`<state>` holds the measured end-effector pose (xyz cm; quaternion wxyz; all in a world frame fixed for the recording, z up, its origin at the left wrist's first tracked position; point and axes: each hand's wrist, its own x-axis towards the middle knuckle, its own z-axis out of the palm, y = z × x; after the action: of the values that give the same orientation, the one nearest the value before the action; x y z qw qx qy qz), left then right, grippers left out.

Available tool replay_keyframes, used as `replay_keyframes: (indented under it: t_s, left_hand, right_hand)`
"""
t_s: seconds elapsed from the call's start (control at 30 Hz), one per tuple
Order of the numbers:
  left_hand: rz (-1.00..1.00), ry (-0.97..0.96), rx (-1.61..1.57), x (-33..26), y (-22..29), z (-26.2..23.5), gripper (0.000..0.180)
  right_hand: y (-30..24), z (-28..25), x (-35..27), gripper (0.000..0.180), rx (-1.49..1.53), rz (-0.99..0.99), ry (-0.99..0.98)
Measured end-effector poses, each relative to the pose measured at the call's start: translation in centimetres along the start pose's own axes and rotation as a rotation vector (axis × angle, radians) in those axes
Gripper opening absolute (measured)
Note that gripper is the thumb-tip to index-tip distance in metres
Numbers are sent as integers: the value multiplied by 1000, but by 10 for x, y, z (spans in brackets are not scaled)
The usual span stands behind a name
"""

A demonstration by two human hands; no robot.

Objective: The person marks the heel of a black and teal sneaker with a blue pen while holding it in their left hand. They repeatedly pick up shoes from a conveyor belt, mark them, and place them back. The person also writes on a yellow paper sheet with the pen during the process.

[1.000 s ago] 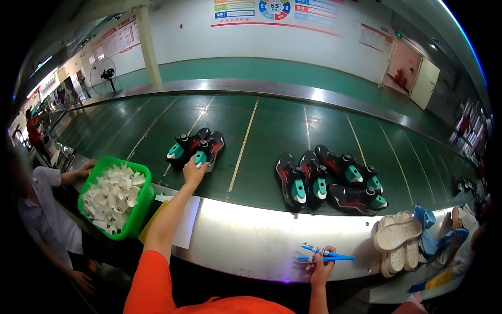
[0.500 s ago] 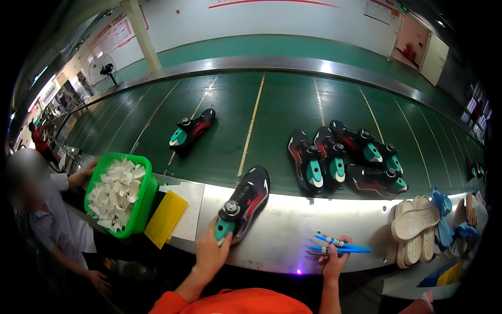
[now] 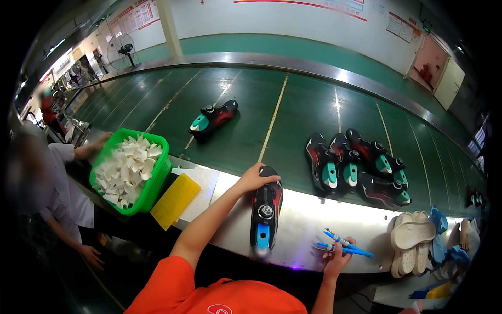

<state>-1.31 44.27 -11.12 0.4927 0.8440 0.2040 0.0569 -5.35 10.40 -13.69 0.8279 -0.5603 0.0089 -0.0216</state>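
My left hand (image 3: 256, 178) grips the toe of a black-and-red shoe (image 3: 267, 204) over the metal ledge (image 3: 298, 235). The shoe's heel points toward me, and a round dial sits on its top. A last, blue at the heel opening, fills it; the heel end looks pale and blurred. In my right hand (image 3: 337, 257) are slim blue pens (image 3: 349, 248) with pale grips, their tips pointing left. Most of this hand's fingers are curled beneath them.
Several similar shoes (image 3: 340, 157) with teal lasts stand on the green conveyor (image 3: 251, 115), another shoe (image 3: 214, 119) farther left. At left are a green basket (image 3: 164, 170) of white scraps, yellow card (image 3: 176, 200) and a person (image 3: 68, 188). Cream clogs (image 3: 413, 235) lie right.
My left hand has gone from the shoe's heel to its toe. The shoe now stands straighter, its heel closer to me. My right hand keeps the pens. The whole view has shifted.
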Motion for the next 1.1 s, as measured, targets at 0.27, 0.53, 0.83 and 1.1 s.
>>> replay_keyframes:
  t_s: [0.27,0.53,0.83,1.1]
  left_hand:
    - [346,61,-517,-82,87,-10,45]
    - [734,111,-315,-174,118,-19,39]
    - [728,227,-287,-167,115,-12,37]
    - [699,196,-328,-166,108,-15,39]
  right_hand:
    - [5,-2,-2,28,-55,-15,16]
    - [-21,20,-11,26,-85,-128,76]
    - [-104,109,-45,31,190,-827,-268]
    - [-99,117,-57,54,82,-783,-617]
